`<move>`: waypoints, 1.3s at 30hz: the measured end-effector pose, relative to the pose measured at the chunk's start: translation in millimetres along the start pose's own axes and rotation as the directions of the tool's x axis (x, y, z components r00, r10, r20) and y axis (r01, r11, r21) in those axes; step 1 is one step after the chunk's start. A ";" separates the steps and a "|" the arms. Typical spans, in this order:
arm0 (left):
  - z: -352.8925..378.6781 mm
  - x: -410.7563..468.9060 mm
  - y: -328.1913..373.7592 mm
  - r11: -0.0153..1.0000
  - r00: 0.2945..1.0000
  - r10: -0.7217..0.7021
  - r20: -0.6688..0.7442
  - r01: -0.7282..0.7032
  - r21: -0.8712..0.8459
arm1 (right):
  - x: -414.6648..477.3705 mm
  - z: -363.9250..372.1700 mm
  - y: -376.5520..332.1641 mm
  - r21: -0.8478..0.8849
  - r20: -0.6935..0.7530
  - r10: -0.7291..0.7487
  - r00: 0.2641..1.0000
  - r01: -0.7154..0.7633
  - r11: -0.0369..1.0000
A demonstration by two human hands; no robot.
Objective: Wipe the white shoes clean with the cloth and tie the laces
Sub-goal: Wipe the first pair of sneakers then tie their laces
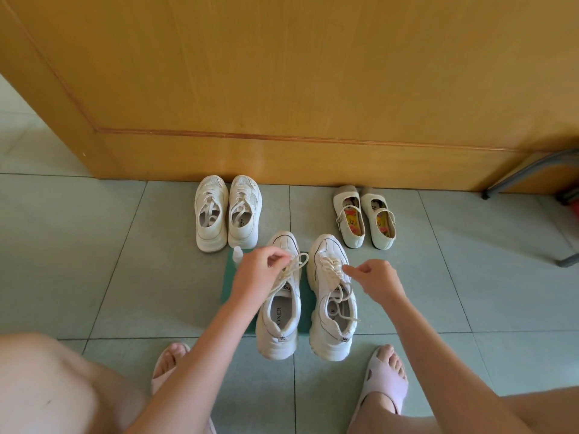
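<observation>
I have both hands down on the pair just in front of me. My left hand [260, 272] has its fingers curled, thumb and forefinger pinching the left lace [296, 261] and lifting it clear of the left shoe [275, 346], I'd judge to gather slack for a bow. My right hand [374, 278] is closed too, its fingertips nipping the right lace [332, 267] at the bundle over the tongue of the right shoe [329, 336]. The shoes stand side by side, toes pointing away from me, on the green cloth [230, 289] spread on the floor [94, 245], probably to spare them the tiles. A small bottle [238, 255] stands at the cloth's far left corner, within reach. Neither bow looks finished.
</observation>
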State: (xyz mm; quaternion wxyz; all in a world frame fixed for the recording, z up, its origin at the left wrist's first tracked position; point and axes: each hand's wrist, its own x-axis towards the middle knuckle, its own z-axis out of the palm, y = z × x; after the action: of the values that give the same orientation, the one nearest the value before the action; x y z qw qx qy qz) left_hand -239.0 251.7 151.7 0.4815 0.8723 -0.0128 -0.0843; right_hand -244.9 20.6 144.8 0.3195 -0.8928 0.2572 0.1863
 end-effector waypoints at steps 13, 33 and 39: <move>69.6 -4.9 22.2 0.973 0.968 0.112 0.224 -0.152 0.172 | -11.2 -6.0 -1.7 0.271 0.167 0.040 0.985 -0.085 0.959; 95.2 14.4 18.8 0.879 0.916 -0.192 0.351 0.320 -0.355 | -0.6 -24.9 -15.0 0.371 -0.136 -0.205 0.969 0.242 0.896; 93.9 30.8 33.7 0.749 0.903 -0.228 0.364 0.401 -0.527 | -2.4 -10.6 -12.4 -0.037 -0.122 -0.329 0.936 0.327 0.944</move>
State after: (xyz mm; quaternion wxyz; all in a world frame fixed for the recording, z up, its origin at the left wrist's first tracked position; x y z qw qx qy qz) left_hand -221.6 151.8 126.9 0.6999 0.6476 0.0955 -0.2858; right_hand -237.8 22.6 159.6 0.3220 -0.9357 0.1230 0.0753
